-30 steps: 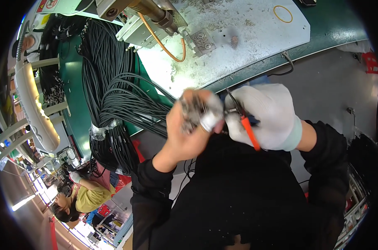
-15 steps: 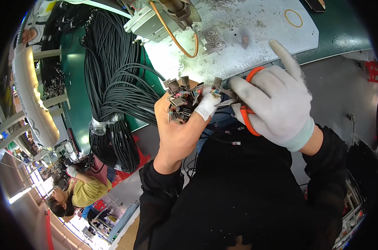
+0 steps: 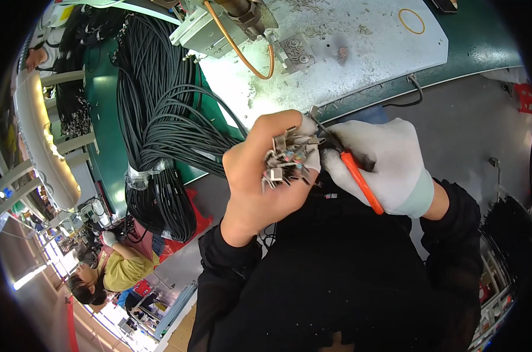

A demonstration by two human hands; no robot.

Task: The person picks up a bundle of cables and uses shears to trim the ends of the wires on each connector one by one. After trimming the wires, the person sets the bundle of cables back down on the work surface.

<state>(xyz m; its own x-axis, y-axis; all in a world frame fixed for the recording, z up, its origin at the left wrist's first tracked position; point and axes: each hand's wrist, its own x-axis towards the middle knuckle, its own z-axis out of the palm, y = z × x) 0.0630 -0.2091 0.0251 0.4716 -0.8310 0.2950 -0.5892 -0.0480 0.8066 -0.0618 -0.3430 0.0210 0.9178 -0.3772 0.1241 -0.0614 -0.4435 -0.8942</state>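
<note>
My left hand [image 3: 251, 185], bare but for white wrapping on its fingertips, is closed around a bundle of cable ends. Their metal-shelled connectors [image 3: 286, 157] stick up out of the fist, slightly blurred, with small coloured wires among them. In a whitish glove with a pale green cuff, my right hand [image 3: 389, 164] grips a pair of scissors [image 3: 360, 183] by the orange handle. The dark blades [image 3: 327, 134] point to the upper left, close to the left fingertips and a single connector [image 3: 313, 111]. Whether they touch the connector I cannot tell.
A large coil of black cables [image 3: 160, 111] lies on the green table [image 3: 104, 88] at left. Beyond my hands, a machine [image 3: 242, 23] stands over a metal plate [image 3: 360, 70] strewn with scraps. An orange rubber band [image 3: 411, 22] lies there. A co-worker [image 3: 122, 270] is at lower left.
My left hand has turned, bringing the connectors to face up more and to the right. The right index finger, stretched out before, has curled in, and the scissors have tilted and turned edge-on.
</note>
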